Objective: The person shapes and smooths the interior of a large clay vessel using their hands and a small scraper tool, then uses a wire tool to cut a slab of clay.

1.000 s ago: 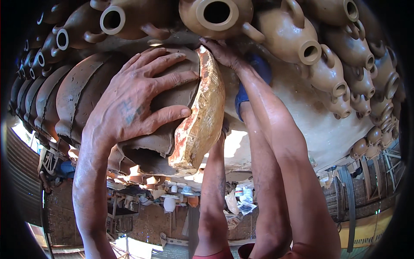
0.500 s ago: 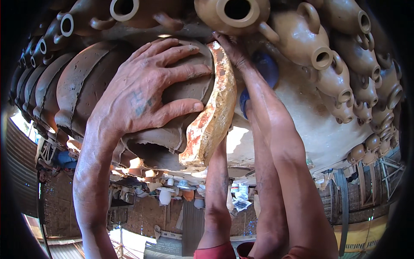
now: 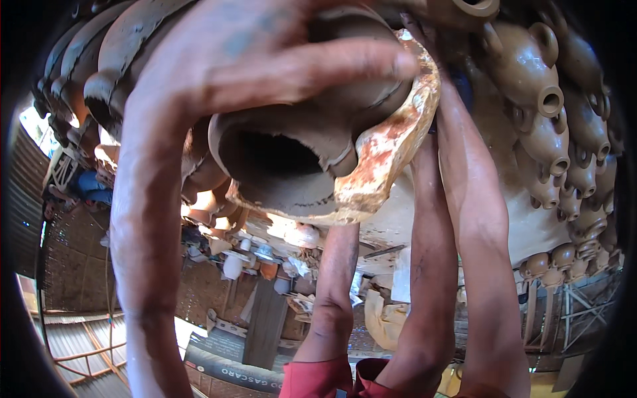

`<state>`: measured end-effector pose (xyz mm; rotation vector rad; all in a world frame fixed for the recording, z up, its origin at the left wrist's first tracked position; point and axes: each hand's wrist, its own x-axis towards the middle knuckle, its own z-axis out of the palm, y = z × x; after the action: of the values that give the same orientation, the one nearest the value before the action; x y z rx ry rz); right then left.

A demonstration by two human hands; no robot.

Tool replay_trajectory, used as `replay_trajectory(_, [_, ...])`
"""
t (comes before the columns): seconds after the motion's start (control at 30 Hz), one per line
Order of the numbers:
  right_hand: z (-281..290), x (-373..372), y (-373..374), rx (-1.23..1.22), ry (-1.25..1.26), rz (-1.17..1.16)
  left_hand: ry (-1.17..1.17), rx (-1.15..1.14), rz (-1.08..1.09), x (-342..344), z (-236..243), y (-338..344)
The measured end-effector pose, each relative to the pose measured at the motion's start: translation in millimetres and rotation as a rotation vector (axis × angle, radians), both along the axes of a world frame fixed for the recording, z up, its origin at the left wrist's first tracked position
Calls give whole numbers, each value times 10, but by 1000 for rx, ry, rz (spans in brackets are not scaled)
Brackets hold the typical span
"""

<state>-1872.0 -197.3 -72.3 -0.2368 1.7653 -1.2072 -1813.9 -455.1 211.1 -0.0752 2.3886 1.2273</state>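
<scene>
A wet dark clay vessel (image 3: 259, 182) with a wide, rough-rimmed opening sits in a pale, crusted, red-stained mould (image 3: 381, 172). My left hand (image 3: 255, 56), blurred, arches over the clay, its thumb stretched toward the mould's rim and its other fingers out of sight past the top edge. My right hand (image 3: 421, 36) is at the mould's far upper edge, its fingers largely hidden behind it and seemingly gripping. My bare legs (image 3: 428, 265) stretch beneath the piece.
Rows of brown handled pots (image 3: 521, 60) fill the right. Seamed clay bodies (image 3: 116, 56) line the upper left. A person in blue (image 3: 89, 182) is far left. Small pots and clutter (image 3: 232, 265), wooden poles (image 3: 531, 312) and corrugated sheets (image 3: 26, 179) lie farther off.
The mould and clay have moved right and tipped, showing the wide opening. My left hand has moved upward and right over them. The surroundings have shifted in view.
</scene>
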Motion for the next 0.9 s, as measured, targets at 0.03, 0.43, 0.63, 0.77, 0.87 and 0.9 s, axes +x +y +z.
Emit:
replay_trajectory(0.03, [52, 23, 63, 12, -18, -16, 35, 70, 170, 142, 99, -43])
replay_trajectory(0.43, [1338, -34, 171, -257, -84, 1, 269, 222, 1856, 2317, 163, 1644])
replay_trajectory(0.63, [1476, -60, 96, -227, -6, 103, 402, 440, 2059, 2108, -535, 1903])
replay_trajectory(0.77, [1377, -137, -62, -195, 23, 151, 725, 523, 2086, 1917, -807, 1818])
replay_trajectory(0.87, [1232, -167, -198, -167, 15, 170, 761, 676, 2045, 1978, -848, 1814])
replay_trajectory(0.9, [1156, -138, -237, -154, 4, 180, 779, 701, 2026, 2034, -888, 1823])
